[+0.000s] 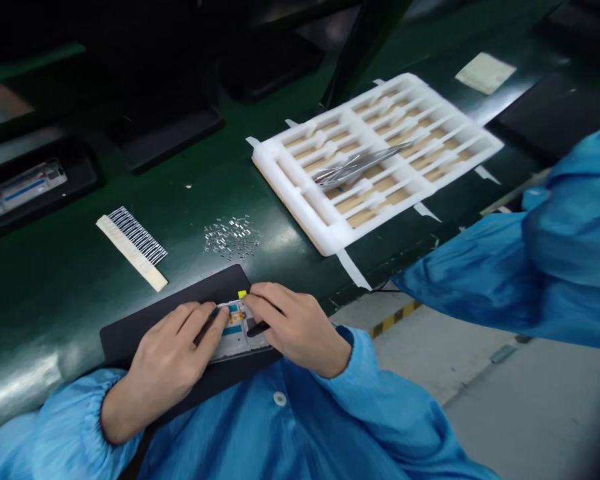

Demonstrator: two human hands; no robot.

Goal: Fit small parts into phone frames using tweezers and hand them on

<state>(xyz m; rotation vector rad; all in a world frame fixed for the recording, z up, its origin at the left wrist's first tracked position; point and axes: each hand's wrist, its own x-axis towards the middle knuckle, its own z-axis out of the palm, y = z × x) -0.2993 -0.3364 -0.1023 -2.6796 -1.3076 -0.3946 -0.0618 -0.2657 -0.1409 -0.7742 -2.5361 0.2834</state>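
Note:
A silvery phone frame (228,343) with blue strips and a small orange flex part lies on a black tray (175,303) at the bench edge. My left hand (173,353) grips its left end, thumb and fingers closed about the far edge. At the frame's right end my right hand (295,327) is closed, its fingertips pinched beside a small yellow tab (242,294). A slim black tool (258,329) sticks out from under the right hand's fingers; its kind is hard to make out. The hands cover both ends of the frame.
Small metal pieces (231,238) lie scattered beyond the tray. Left of them is a cream strip (133,252) with thin dark pieces in a row. A white foam rack (325,230) holds a clear bag (363,165). Another frame (27,189) sits far left. A co-worker's blue sleeve (480,273) is at right.

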